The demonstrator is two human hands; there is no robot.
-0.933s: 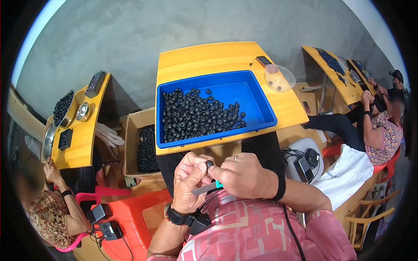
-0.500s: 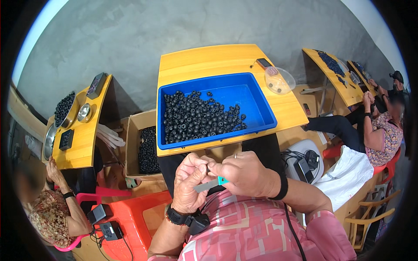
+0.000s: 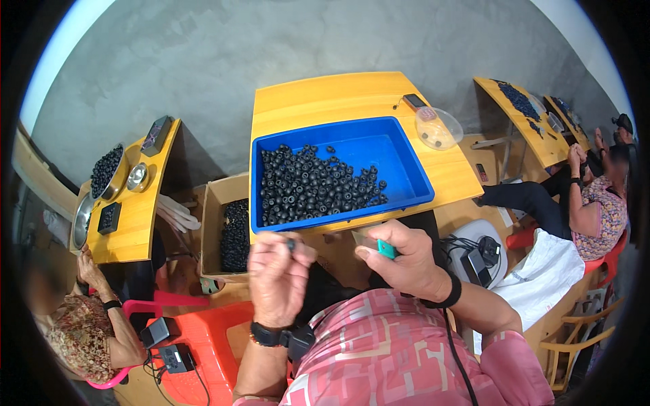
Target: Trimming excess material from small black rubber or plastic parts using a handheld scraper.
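My left hand, raised just below the near edge of the table, pinches a small round black part between thumb and fingertips. To its right, my right hand is closed around a small knife with a teal handle; the blade points up and left, away from the part. Beyond both hands, a blue tray sits on the yellow table. Many black ring-like parts with holes are heaped over its left and middle.
A cardboard box of black parts stands left of the table. On the table's right lie a clear plastic bowl and a small dark device. An orange-red stool is beside my left arm. Co-workers sit at side tables.
My hands have moved apart: the left went left with the black part, the right went right and up with the knife. The blade has left the part and turned upward.
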